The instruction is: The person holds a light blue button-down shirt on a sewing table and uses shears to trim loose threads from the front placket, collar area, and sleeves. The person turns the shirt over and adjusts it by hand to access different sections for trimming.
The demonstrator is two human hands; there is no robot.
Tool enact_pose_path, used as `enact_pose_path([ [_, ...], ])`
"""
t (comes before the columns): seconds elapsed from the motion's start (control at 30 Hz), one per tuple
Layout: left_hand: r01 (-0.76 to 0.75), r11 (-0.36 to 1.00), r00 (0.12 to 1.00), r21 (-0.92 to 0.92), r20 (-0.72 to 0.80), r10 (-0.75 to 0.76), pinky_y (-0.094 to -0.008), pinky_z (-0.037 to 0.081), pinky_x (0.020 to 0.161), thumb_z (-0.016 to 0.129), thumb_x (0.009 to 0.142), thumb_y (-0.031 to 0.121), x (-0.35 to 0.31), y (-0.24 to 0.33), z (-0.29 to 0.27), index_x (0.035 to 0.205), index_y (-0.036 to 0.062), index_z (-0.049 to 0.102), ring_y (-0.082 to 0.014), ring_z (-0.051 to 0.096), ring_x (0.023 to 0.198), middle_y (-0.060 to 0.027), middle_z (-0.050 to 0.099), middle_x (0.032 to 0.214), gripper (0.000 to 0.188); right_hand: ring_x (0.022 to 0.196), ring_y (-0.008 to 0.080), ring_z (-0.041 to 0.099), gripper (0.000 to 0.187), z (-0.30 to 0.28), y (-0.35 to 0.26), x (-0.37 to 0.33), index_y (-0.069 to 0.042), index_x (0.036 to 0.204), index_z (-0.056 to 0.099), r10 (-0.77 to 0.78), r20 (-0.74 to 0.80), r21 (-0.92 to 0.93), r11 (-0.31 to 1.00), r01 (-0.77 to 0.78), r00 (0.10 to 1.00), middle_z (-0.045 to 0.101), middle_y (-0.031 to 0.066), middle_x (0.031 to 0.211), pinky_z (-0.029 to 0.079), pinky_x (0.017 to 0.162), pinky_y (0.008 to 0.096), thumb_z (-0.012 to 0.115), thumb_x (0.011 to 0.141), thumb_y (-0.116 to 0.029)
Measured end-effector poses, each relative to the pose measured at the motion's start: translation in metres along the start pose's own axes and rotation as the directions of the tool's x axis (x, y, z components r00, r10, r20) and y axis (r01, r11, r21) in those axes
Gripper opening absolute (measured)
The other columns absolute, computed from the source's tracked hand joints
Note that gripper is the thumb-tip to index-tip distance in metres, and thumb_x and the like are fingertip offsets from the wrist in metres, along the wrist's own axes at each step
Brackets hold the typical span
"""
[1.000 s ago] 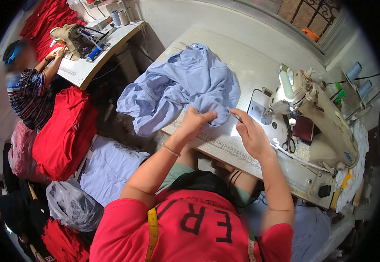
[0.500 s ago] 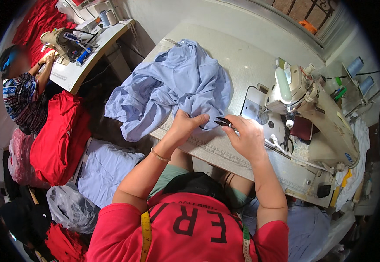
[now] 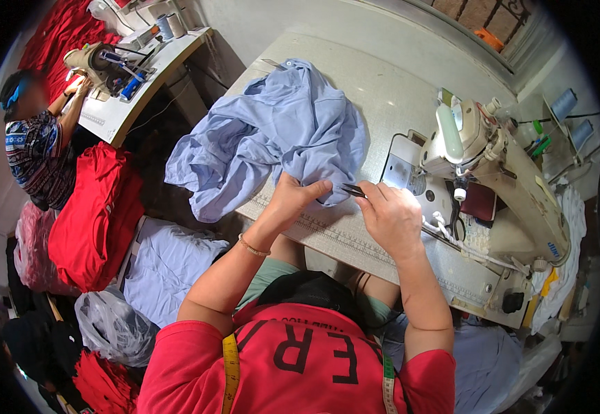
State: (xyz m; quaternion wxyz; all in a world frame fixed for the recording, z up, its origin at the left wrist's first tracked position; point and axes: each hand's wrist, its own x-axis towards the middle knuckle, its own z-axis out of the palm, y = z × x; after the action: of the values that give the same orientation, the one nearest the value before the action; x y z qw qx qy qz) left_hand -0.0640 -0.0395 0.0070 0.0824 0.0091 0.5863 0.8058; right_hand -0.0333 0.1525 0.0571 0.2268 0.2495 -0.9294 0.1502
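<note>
A light blue garment (image 3: pixel 272 124) lies bunched on the sewing table (image 3: pixel 376 86), part of it draping over the near left edge. My left hand (image 3: pixel 292 201) pinches the garment's near edge between thumb and fingers. In my right hand (image 3: pixel 391 215) is a small pair of dark thread snips (image 3: pixel 352 189), gripped in closed fingers. Their tips point left, beside the cloth and close to my left thumb. Whether the tips touch the cloth I cannot tell.
A sewing machine (image 3: pixel 500 172) stands right of my right hand, with blue thread cones (image 3: pixel 563 103) beyond. At far left a co-worker (image 3: pixel 38 138) sits at another machine (image 3: pixel 96 65). Red cloth (image 3: pixel 93 214), blue cloth (image 3: pixel 169 269) and a plastic bag (image 3: pixel 114 328) are piled on the left.
The snips' blades, spread apart before, are now together. My right hand has shifted slightly right. My left hand keeps its grip on the garment.
</note>
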Motion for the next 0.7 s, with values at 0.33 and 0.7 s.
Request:
enact_pose_path([
  [0.33,-0.015,0.996,1.000,0.086,0.017,0.014,-0.0256,0.048,0.068,0.075,0.074,0.005,-0.002,0.005,0.001,0.104,-0.0003,0.061,-0.0113,0.058,0.076,-0.0035,0.063,0.089,0.034,0.063,0.0236,0.058,0.019,0.004,-0.001,-0.001,-0.009,0.092,0.061,-0.008,0.000,-0.010,1.000,0.008,1.000,0.057,0.0050,0.070,0.044,0.059,0.0351,0.065,0.077,-0.020],
  [0.7,-0.034,0.993,0.999,0.116,-0.027,0.037,-0.0266,0.049,0.065,0.074,0.075,0.007,-0.004,0.008,0.006,0.099,-0.0032,0.061,-0.0131,0.059,0.073,-0.0057,0.064,0.086,0.029,0.062,0.0227,0.057,0.019,0.006,-0.005,-0.002,-0.009,0.091,0.061,-0.038,-0.012,-0.066,0.997,0.037,0.999,0.056,0.0047,0.069,0.043,0.058,0.0350,0.066,0.076,-0.020],
])
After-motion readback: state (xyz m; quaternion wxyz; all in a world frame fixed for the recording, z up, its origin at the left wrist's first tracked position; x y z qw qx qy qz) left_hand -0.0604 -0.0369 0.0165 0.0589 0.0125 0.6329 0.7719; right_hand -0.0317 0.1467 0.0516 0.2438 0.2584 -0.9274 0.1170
